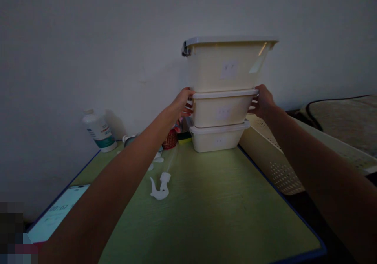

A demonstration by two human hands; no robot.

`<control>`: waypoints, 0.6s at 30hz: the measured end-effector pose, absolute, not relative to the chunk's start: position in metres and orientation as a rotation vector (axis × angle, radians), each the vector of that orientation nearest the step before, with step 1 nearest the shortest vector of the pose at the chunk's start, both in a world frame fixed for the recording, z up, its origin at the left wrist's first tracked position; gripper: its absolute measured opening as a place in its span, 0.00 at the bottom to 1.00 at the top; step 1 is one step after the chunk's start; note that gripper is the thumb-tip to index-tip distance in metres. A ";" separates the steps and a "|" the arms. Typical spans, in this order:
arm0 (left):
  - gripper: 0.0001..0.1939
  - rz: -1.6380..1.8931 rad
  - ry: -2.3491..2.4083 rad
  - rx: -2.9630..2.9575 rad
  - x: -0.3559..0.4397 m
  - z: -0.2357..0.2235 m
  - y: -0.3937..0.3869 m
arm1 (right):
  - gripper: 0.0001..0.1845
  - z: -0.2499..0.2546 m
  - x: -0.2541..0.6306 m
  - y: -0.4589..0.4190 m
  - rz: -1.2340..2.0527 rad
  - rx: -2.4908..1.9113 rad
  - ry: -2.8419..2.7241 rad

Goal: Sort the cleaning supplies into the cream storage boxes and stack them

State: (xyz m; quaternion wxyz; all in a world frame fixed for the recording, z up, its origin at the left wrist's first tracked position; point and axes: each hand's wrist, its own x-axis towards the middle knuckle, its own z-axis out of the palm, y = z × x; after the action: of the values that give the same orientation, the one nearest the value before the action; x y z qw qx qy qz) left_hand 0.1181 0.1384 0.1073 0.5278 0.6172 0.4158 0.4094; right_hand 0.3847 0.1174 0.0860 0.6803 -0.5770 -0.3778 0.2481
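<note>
Three cream plastic storage boxes with lids stand stacked at the far end of the table, against the wall. The top box [210, 70] is the largest, the middle box [206, 113] is smaller, and the bottom box [203, 141] is the smallest. Each has a pale label on its front. My left hand [184, 102] grips the middle box at its left end, by the lid rim. At the opposite end my right hand [264, 101] grips the same box, fingers partly hidden behind it.
A white spray nozzle [161, 189] lies on the green table [212, 205]. A white bottle [100, 132], a phone [60, 209], a red woven basket [170, 139] and a sponge [184, 138] are on the left. A perforated cream basket [273, 158] stands beyond the right edge.
</note>
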 end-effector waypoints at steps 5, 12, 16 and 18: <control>0.23 1.008 0.989 1.478 0.121 0.105 0.152 | 0.12 0.087 0.383 0.126 0.568 -1.300 -0.781; 0.24 1.013 1.022 1.493 0.124 0.102 0.166 | 0.11 0.087 0.384 0.138 0.548 -1.320 -0.747; 0.23 1.014 1.015 1.500 0.124 0.102 0.169 | 0.12 0.088 0.383 0.141 0.541 -1.344 -0.743; 0.23 1.016 1.006 1.510 0.124 0.101 0.169 | 0.11 0.089 0.382 0.139 0.543 -1.359 -0.750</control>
State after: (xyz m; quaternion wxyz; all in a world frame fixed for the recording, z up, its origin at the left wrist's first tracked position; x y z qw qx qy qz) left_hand 0.1242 0.1687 0.1014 0.5064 0.6261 0.4171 0.4214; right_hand 0.3818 0.1387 0.0892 0.6806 -0.6054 -0.3343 0.2418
